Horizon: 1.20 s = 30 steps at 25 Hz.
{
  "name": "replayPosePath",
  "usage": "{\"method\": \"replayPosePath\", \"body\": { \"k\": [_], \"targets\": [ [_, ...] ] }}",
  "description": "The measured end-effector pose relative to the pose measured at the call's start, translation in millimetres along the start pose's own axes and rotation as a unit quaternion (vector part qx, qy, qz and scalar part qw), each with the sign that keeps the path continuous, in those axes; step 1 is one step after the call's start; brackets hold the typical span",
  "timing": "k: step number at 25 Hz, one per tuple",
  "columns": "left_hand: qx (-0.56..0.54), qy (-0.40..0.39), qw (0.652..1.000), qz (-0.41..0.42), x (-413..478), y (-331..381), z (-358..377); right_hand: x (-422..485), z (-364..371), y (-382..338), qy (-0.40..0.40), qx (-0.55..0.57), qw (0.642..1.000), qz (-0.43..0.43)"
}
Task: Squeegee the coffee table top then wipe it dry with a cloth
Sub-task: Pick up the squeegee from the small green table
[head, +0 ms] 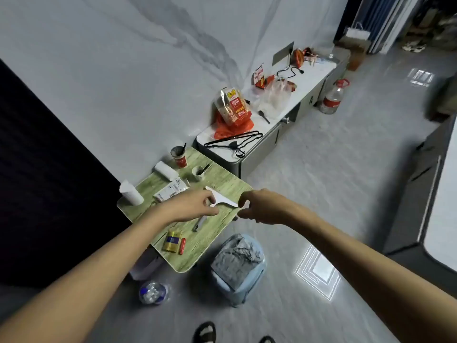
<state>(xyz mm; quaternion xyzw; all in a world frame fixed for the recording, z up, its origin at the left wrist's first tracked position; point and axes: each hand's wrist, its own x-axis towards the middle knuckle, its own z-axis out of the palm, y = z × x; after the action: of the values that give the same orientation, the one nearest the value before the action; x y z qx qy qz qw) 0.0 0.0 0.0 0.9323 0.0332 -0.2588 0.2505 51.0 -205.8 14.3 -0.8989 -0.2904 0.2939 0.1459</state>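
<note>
The left hand [195, 206] grips the squeegee [222, 198] at the right edge of the desk [217, 179]. The right hand [262, 206] curls beside its blade; I cannot tell whether it grasps it.

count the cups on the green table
2: a red paper cup at the far corner of the green wood-grain table, and a small white cup just right of it. None seem hidden.

White squeegee [223, 198] on green wood-grain coffee table [222, 179].

Single head view looks steeply down, fairly high over the coffee table [217, 179], edges warped.
</note>
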Motion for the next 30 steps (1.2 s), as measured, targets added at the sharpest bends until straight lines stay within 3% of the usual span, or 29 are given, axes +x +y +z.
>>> {"method": "replayPosePath", "body": {
  "k": [4,9,13,18,20,24,27,30],
  "targets": [
    [-0.069,-0.018,0.995,-0.065,97.1,-74.5,45.4,89.1,39.8,26.3,-0.028,0.014,0.999,0.031],
    [-0.127,0.038,0.981,-0.14,255.1,-179.0,142.9,217.4,122.7,89.2,-0.008,0.058,0.995,0.081],
    [-0.072,0.054,0.979,-0.182,359.4,-248.0,226.5,294.6,200.7,140.9,-0.009,0.104,0.988,0.11],
    [0.027,0.043,0.979,-0.199,413.5,-290.1,255.8,331.8,251.0,178.5,0.005,0.173,0.978,0.118],
    [0.013,0.012,0.983,-0.182,417.7,-280.0,242.4,331.5,250.0,186.1,-0.017,0.176,0.978,0.111],
    [-0.127,-0.064,0.985,-0.102,404.2,-207.7,186.1,306.5,203.2,201.2,-0.064,0.136,0.983,0.103],
    [-0.261,-0.137,0.955,-0.041,369.8,-111.7,123.5,251.9,135.6,203.4,-0.021,0.16,0.978,0.135],
    [-0.337,-0.14,0.931,-0.006,335.1,-2.3,77.0,174.2,67.0,199.4,0.051,0.252,0.955,0.146]
  ]
}}
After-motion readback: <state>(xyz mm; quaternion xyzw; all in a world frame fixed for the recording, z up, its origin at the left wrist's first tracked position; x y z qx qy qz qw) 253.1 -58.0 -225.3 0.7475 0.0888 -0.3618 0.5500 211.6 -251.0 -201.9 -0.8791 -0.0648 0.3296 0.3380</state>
